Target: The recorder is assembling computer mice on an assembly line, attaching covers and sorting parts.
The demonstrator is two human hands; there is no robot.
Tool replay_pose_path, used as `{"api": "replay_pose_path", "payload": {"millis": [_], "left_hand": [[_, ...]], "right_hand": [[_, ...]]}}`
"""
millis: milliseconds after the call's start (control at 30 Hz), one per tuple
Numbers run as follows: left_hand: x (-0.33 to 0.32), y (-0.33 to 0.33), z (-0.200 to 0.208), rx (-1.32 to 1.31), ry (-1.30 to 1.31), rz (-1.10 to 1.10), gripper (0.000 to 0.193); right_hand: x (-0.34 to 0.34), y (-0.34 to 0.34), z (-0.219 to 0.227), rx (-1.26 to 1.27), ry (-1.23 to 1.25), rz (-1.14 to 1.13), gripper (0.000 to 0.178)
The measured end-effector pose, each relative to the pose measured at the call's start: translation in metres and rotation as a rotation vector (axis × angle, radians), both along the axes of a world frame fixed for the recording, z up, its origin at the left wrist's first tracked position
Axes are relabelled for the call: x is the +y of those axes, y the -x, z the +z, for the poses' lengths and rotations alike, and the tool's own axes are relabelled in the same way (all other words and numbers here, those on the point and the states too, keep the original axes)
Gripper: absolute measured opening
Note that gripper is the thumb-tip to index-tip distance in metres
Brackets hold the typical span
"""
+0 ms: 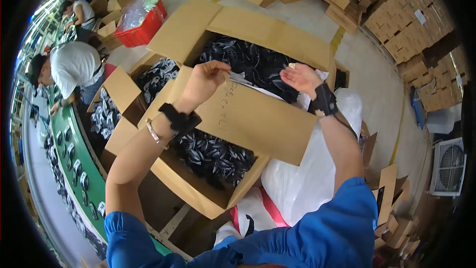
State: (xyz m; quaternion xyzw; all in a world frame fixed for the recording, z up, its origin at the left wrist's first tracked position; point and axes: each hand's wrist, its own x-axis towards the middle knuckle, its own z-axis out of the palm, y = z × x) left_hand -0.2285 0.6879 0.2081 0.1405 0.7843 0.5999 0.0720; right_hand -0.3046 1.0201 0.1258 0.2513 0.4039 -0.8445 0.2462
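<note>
A large cardboard box (277, 32) stands in front of me with its flaps spread, filled with black plastic parts (238, 54). Over its near left side is my left hand (206, 80), its fingertips pinched together; anything between them is too small to make out. My right hand (302, 79) hovers at the box's right side, palm partly turned up and fingers apart, with no object visible in it. White sheet material (258, 87) shows along the near inner edge. Below the wide near flap (267, 119), a second carton (213, 203) holds small dark parts (213, 156).
At the left runs a green conveyor belt (74, 156) carrying small parts, with a co-worker (77, 64) bent over it. A red crate (141, 25) stands farther back. White plastic bags (302, 168) lie to the right. Stacked cartons (411, 30) line the far right.
</note>
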Motion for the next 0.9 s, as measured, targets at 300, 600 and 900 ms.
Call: {"api": "replay_pose_path", "payload": {"millis": [300,600,900], "left_hand": [[-0.036,0.081,-0.113,0.289,0.89,-0.283,0.047],[-0.045,0.124,-0.101,0.035,0.555,-0.478,0.028],[-0.012,0.152,-0.14,0.284,0.507,0.114,0.021]], "right_hand": [[0.006,0.051,-0.031,0.182,0.106,-0.341,0.018],[0.09,0.124,0.026,0.676,-0.677,-0.437,0.046],[0.099,0.162,-0.068,0.662,-1.4,-0.003,0.03]]}}
